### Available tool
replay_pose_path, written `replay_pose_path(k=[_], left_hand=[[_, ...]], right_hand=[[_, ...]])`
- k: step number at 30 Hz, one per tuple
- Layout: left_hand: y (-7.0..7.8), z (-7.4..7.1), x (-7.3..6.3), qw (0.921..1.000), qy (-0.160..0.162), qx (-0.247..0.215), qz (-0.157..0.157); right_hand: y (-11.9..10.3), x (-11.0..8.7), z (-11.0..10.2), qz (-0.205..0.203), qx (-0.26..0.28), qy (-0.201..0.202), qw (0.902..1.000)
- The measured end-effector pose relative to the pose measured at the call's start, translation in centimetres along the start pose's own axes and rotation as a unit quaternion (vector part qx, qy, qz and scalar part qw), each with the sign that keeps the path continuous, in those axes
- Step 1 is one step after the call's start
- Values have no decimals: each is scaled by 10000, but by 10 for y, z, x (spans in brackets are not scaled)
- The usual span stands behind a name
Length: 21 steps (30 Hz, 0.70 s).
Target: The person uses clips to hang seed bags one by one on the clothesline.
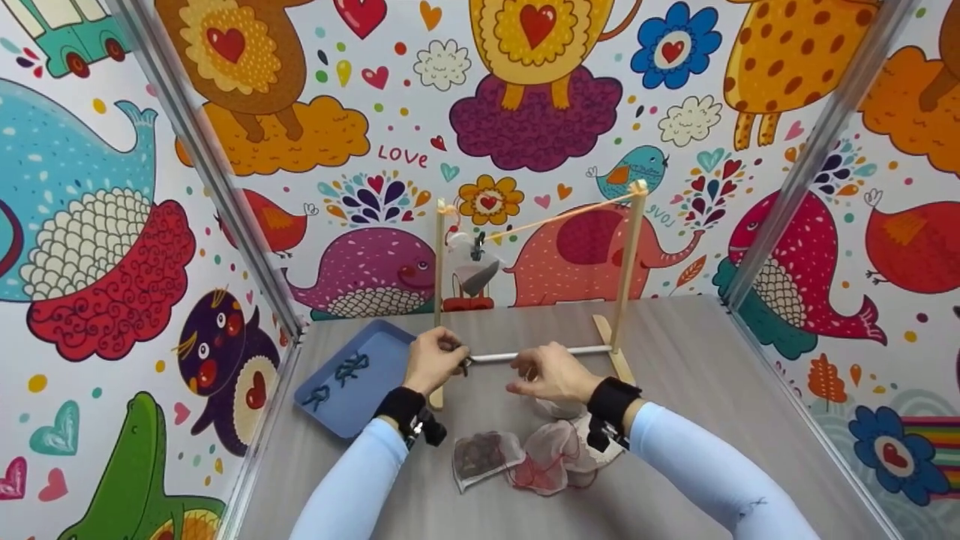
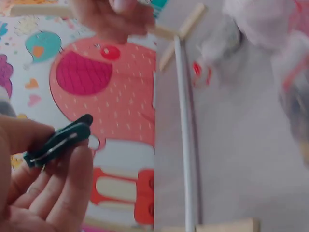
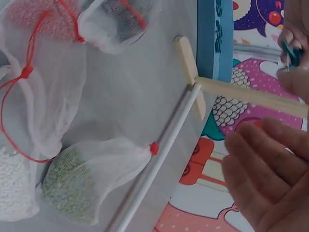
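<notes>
Between thumb and fingertips my left hand (image 1: 433, 361) pinches a dark green clothespin (image 2: 60, 141), held in front of the drying rack. My right hand (image 3: 268, 179) holds nothing; its fingers are loosely extended, with the palm showing in the right wrist view. It hovers near the rack's white crossbar (image 1: 495, 358). From the orange string (image 1: 555, 217) between two wooden posts hangs a mesh bag (image 1: 476, 279) with grey contents, held by a dark clothespin (image 1: 478, 246). Under my right hand lies a mesh bag of green grains (image 3: 72, 186).
A blue tray (image 1: 386, 349) on the left holds several dark green clothespins (image 1: 351, 369). Nearer the front lie a bag with dark brown contents (image 1: 480, 456), a bag with pink contents (image 3: 46, 19) and one with white grains (image 3: 17, 186). Patterned walls enclose the table.
</notes>
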State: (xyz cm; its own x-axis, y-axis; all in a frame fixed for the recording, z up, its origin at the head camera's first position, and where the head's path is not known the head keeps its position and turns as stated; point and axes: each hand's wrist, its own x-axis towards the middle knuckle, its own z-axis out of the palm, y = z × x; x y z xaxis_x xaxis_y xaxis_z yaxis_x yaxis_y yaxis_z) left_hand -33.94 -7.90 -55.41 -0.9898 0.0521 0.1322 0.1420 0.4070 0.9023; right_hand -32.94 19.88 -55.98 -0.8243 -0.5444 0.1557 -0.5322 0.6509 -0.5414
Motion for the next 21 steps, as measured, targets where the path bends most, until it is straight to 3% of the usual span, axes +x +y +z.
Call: replay_pose_path(k=[6, 13, 17, 21], left_hand=[[15, 21, -2, 9978, -215, -628, -29], [23, 32, -3, 9953, -349, -873, 229], [20, 35, -5, 9938, -461, -1013, 75], [15, 37, -11, 9929, -509, -1054, -192]], right_hand=[[-11, 3, 2, 287, 386, 62, 9988], [-15, 3, 0, -64, 443, 367, 9983], [-12, 4, 0, -406, 76, 483, 9980], [-7, 4, 2, -469, -86, 463, 9978]])
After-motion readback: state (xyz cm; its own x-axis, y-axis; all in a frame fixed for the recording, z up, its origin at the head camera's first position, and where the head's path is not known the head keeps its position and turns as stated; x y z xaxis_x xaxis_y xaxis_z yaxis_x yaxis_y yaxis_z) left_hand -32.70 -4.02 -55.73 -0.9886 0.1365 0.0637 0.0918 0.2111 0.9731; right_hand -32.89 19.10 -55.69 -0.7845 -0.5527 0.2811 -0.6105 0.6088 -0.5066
